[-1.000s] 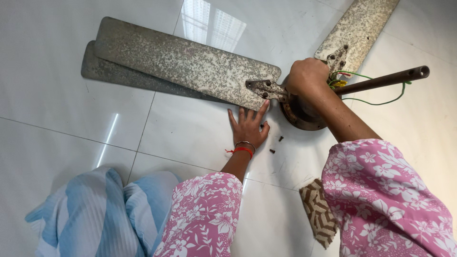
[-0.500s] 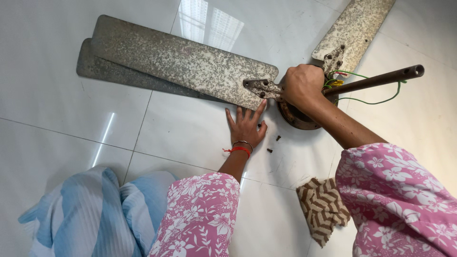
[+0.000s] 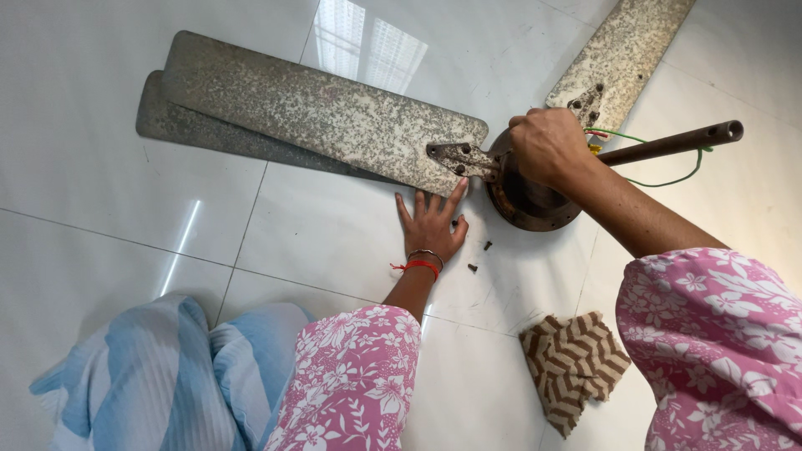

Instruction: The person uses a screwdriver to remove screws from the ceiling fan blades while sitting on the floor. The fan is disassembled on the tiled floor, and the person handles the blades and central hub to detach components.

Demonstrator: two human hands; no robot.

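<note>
Looking at a dismantled ceiling fan on white floor tiles (image 3: 100, 276). The motor hub (image 3: 530, 205) sits right of frame centre, with the downrod (image 3: 668, 144) running out to the upper right.

Right hand (image 3: 547, 146) is clenched over the top of the hub, fingers wrapped around it; what the fingertips do underneath is hidden. Left hand (image 3: 433, 224) lies flat on the tile just left of the hub, fingers spread and released, holding nothing, fingertips just under the edge of the top blade (image 3: 326, 113).

Blades: the top one runs from the upper left to the hub and meets it through a metal bracket (image 3: 458, 157). A second blade (image 3: 209, 138) lies underneath it, offset to the left. A third blade (image 3: 622, 54) heads to the top right. All are speckled with rust or grime.

Handling, by my read:
- Hub is the heavy part: cast metal and dirty, so likely gritty rather than slick. Grip it round the rim or by the downrod.
- Blades are thin sheet, stiff along their length but easily bent. Lift near the bracket end, not the tip.
- Green wire (image 3: 668, 179) loops loose by the downrod, a snag risk.
- Small screws (image 3: 487, 245) lie loose on the tile below the hub and are easy to scatter.

A brown zigzag cloth (image 3: 572, 363) lies at lower right; a blue-striped cloth (image 3: 159, 367) at lower left.
</note>
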